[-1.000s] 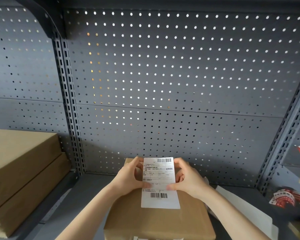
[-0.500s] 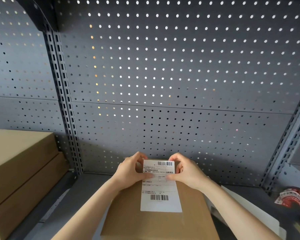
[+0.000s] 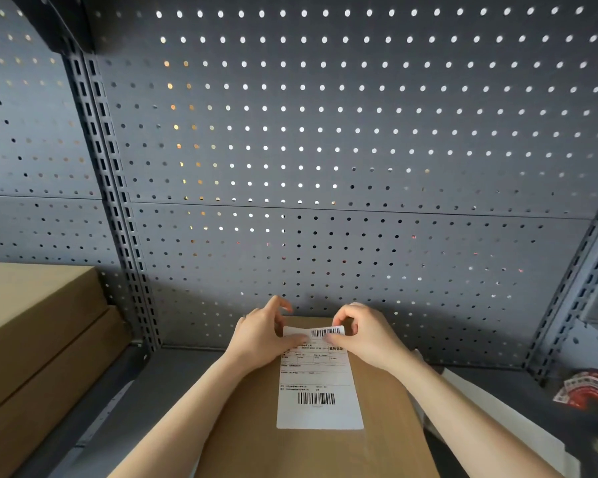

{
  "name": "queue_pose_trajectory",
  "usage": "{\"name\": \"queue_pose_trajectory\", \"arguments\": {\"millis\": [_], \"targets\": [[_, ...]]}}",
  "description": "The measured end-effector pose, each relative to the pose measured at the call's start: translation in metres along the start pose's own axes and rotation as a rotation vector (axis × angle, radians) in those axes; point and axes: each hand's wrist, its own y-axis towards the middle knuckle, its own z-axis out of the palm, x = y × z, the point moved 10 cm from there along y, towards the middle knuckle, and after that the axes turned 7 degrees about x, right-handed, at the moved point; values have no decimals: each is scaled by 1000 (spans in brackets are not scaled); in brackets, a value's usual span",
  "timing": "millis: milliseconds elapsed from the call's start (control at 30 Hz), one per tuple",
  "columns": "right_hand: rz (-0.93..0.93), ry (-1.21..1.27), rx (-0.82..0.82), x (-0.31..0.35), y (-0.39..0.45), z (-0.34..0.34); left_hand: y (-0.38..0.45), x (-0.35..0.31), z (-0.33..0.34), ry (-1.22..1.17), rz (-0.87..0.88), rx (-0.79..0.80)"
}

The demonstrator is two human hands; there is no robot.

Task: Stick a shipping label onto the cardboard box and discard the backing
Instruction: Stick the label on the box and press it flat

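A brown cardboard box [image 3: 387, 426] lies on the grey shelf at bottom centre. A white shipping label [image 3: 320, 391] with two barcodes rests flat along the box top. Its far edge is curled up off the box. My left hand [image 3: 266, 334] pinches the label's far left corner between thumb and fingers. My right hand [image 3: 366, 334] pinches the far right corner the same way. Whether the backing is still on the label cannot be told.
Two stacked cardboard boxes [image 3: 32, 339] sit at the left. A grey pegboard wall [image 3: 325, 150] stands right behind the hands. White sheets [image 3: 491, 408] lie to the right of the box, and a red and white tape roll [image 3: 587, 388] lies at the far right.
The label has come down from a raised tilt to lie flat on the box. Both hands slid up from its middle to its far corners, and that far edge now curls up.
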Motion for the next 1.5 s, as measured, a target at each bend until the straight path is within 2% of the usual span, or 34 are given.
{"name": "queue_pose_trajectory", "arguments": {"millis": [433,867,1100,1333,1500], "targets": [[32,-43,-112,-1,1,-2,1,-2,-4,144,6,-118],[23,-98,-171,-8,2,-2,0,2,-7,150,-6,-187],[36,-145,-219,-8,-2,-7,-4,9,-10,196,-112,-207],[169,-380,-375,-3,-15,-27,-13,11,-22,258,-256,-226],[327,-528,-270,7,-22,-17,-20,8,-8,259,-421,-114]]}}
